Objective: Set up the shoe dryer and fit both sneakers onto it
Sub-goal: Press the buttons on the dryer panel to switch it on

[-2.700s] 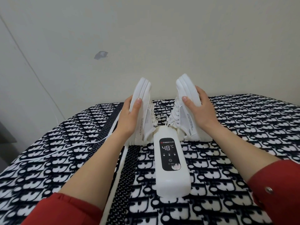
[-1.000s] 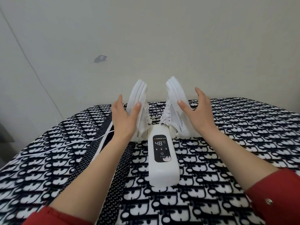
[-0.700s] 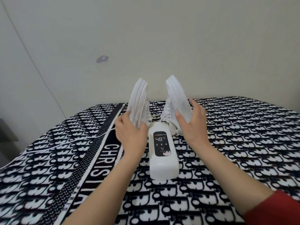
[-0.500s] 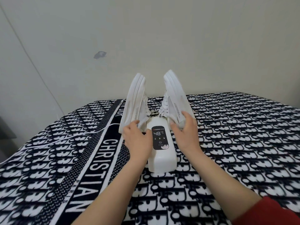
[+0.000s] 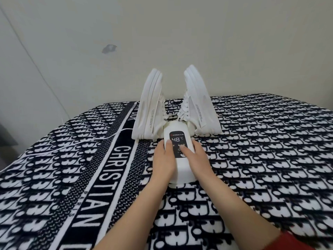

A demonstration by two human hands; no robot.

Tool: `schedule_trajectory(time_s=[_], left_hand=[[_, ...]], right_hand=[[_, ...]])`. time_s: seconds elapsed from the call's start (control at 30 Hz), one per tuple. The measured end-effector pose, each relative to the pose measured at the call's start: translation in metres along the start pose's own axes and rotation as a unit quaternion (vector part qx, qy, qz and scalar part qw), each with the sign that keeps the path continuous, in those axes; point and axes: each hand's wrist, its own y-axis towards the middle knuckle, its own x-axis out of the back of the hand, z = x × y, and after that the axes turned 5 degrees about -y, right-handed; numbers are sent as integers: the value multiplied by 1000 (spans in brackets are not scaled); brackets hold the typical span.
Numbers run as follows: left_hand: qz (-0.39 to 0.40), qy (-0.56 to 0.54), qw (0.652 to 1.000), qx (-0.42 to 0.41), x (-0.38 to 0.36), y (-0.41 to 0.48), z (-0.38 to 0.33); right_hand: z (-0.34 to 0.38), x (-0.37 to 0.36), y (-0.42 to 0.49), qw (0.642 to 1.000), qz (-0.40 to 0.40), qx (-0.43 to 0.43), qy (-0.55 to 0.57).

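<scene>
The white shoe dryer [image 5: 181, 173] lies on the patterned blanket, its black panel reading 48 °C. Two white sneakers stand on its arms with soles facing outward: the left sneaker [image 5: 149, 109] and the right sneaker [image 5: 200, 105], splayed in a V. My left hand [image 5: 163, 160] clasps the dryer's left side with the thumb on the panel edge. My right hand [image 5: 196, 157] clasps the right side, one fingertip resting on the panel near its buttons. Neither hand touches a sneaker.
A white power cable [image 5: 72, 147] runs from the dryer leftward across the black-and-white lettered blanket [image 5: 261, 159]. A plain cream wall [image 5: 198, 42] rises directly behind the sneakers. The blanket's left edge drops off near a dark object [image 5: 7, 136].
Both hands let go of the sneaker soles and slid down and back onto the dryer body. The sneakers stay standing on the dryer by themselves.
</scene>
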Motion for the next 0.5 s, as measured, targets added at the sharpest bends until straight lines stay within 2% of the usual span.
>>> schedule_trajectory(time_s=[0.2,0.5], left_hand=[[-18,-30,999,10,-2,4,1],[-10,-101,990,102,5,8,-8]], right_hand=[[-3,2,4,998,23,-29,44],[-2,1,6,996,10,-53,68]])
